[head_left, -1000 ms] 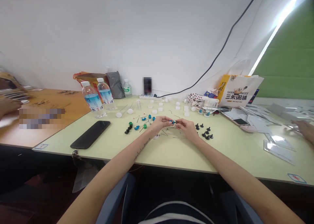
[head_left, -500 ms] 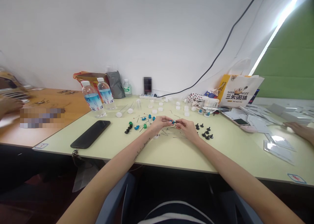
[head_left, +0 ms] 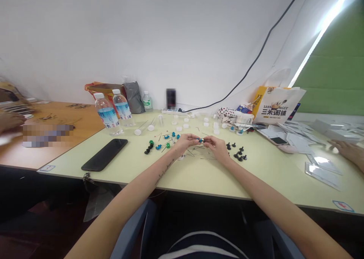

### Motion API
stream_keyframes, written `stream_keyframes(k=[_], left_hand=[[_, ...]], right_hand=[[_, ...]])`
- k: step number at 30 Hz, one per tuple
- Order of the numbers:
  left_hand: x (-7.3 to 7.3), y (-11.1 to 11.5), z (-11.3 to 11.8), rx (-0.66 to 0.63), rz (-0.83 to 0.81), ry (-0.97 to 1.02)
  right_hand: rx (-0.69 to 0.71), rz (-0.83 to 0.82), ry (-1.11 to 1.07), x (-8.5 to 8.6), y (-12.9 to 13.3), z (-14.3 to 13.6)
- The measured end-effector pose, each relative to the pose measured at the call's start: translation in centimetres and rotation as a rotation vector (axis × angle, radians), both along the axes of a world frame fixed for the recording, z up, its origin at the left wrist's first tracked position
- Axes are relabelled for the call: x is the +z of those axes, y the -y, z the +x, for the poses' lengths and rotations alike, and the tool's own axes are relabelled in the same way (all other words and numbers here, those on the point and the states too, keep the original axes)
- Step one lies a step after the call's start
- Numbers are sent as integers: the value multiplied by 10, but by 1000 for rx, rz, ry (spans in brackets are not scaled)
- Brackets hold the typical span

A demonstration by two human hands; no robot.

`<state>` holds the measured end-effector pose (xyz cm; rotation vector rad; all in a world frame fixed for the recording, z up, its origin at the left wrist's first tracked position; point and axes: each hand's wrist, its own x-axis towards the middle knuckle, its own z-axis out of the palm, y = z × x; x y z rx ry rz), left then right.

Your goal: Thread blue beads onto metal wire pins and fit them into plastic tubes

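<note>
"SAN" on white-yellow bag [head_left: 274,106].

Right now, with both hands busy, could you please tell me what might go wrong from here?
The small blue piece is pinched between the fingers of the left hand and right hand; it might slip and drop among the thin metal rods.
The right hand is close to the upright black pieces and could knock some over.
The phone lies near the front edge, so a bump might tip it off.

Glossy black phone [head_left: 104,155], smooth matt green tabletop [head_left: 199,179]
</note>
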<state>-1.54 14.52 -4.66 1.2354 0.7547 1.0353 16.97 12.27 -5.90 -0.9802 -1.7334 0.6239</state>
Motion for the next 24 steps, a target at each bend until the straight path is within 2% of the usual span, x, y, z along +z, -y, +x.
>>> stream_keyframes(k=[24], left_hand=[[-1, 0, -1, -15, 20, -25]], right_hand=[[10, -67, -10, 3, 3, -1]])
